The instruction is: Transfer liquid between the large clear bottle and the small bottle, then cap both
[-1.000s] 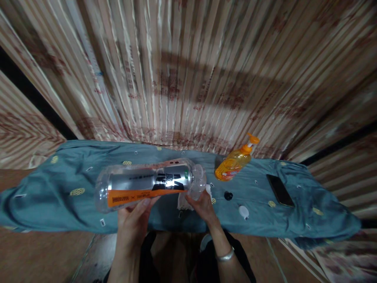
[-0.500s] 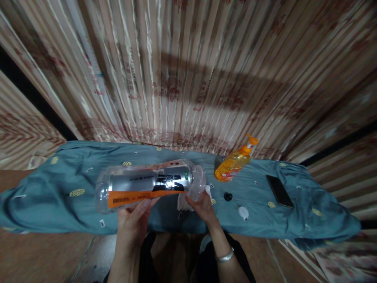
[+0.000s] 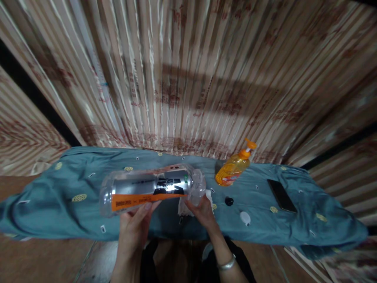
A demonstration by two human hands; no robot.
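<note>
We look forward and down from the head, left hand [image 3: 136, 225] and right hand [image 3: 203, 213] near, striped wall [image 3: 188, 86] beyond.

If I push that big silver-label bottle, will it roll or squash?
Lying down, the big bottle might roll, because its sides look rounded. It's probably light: no liquid shows through its clear ends. Its see-through plastic may dent if squeezed hard.

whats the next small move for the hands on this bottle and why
Perhaps tip the bottle upright: it is sideways, with the left hand on its labelled body and the right hand at its neck, so both hands could guide the turn.
</note>
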